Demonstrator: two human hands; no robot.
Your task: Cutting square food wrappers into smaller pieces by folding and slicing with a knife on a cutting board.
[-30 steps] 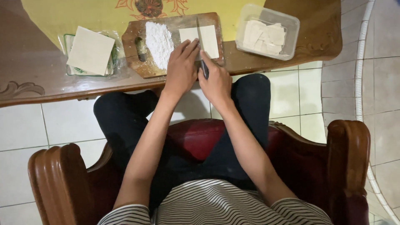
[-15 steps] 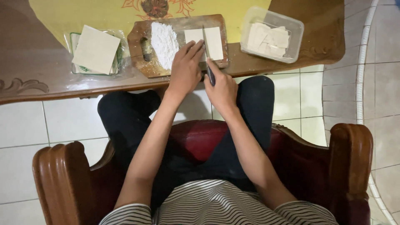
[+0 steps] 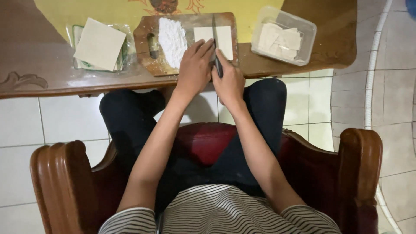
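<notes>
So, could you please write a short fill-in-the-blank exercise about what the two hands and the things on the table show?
1. The right hand holds a ____ over the pale square sheet.
2. The sheet lies on a brown wooden ____.
3. The left hand rests beside a heap of white ____.
4. The clear plastic container stands to the ____ of the sheet.

Missing words: knife; cutting board; flour; right

Both forearms reach forward, converging. The left hand (image 3: pixel 195 67) lies palm down, fingers extended. The right hand (image 3: pixel 228 80) is curled, apparently gripping, index finger stretched forward.
</notes>
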